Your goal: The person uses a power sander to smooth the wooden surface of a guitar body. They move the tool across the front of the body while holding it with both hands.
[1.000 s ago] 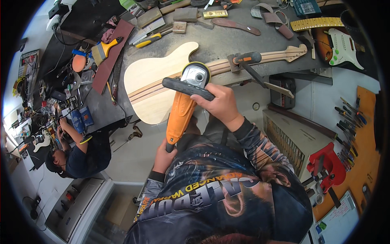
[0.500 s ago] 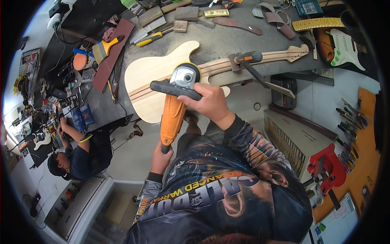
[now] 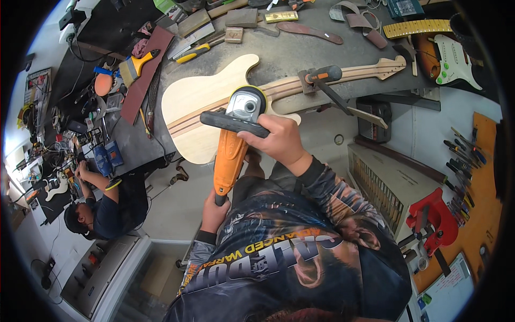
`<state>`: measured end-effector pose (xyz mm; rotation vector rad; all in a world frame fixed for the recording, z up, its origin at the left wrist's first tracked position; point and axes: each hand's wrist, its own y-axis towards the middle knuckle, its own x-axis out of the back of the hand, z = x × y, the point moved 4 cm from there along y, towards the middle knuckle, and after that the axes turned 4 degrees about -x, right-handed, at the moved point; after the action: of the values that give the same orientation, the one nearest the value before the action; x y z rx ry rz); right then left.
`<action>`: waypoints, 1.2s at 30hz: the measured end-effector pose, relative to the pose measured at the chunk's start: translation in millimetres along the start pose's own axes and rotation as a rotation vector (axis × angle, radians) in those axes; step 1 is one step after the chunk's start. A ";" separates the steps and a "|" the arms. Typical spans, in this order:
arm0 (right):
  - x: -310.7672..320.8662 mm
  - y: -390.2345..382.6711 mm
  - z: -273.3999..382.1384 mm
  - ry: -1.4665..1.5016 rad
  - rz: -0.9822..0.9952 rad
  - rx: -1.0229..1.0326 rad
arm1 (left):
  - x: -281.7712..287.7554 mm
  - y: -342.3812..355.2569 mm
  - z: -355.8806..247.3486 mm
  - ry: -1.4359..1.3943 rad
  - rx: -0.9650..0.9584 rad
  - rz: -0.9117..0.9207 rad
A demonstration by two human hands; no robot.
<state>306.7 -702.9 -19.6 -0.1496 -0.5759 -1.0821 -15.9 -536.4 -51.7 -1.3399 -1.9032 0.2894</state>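
An orange power sander (image 3: 229,158) with a silver head and round pad rests over the pale, unfinished guitar body (image 3: 201,99), where the neck joins it. My right hand (image 3: 280,140) is closed round the sander's black front handle. Lower down, my left hand (image 3: 215,212) grips the tool's rear end by my waist. Dark stripes run along the body and up the guitar neck (image 3: 354,73), which points right. A bar clamp (image 3: 328,75) with a black and orange handle holds the neck to the workbench (image 3: 214,61). The pad's underside is hidden.
Sanding blocks (image 3: 241,18), a yellow-handled tool (image 3: 193,53) and sandpaper strips (image 3: 370,29) lie along the bench's back. A brush (image 3: 139,64) sits on the left. Another guitar (image 3: 456,61) is at the right. A co-worker (image 3: 110,206) works at the far left.
The sander has shifted slightly to the right and toward me across the guitar body. Both hands keep their hold on it. The whole view has moved a little.
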 end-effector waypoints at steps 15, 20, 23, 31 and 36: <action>-13.8 4.7 10.9 0.049 0.078 -0.006 | 13.7 -5.7 6.5 0.046 0.070 -0.010; 0.5 -0.4 4.0 0.038 0.045 -0.034 | 5.9 -1.6 2.8 0.033 0.040 0.011; 13.8 -7.3 -1.7 0.039 0.027 -0.035 | 0.2 1.8 12.0 0.054 -0.011 0.041; 0.5 -14.9 8.6 0.042 0.043 -0.056 | 10.5 -7.8 12.0 0.056 -0.014 0.047; 5.9 -21.8 4.6 0.053 0.022 -0.080 | 16.3 -1.6 -3.2 0.086 0.003 0.073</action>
<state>288.1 -716.2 -16.2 -0.1959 -0.4824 -1.0851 -17.2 -523.6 -41.2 -1.4003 -1.7850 0.2665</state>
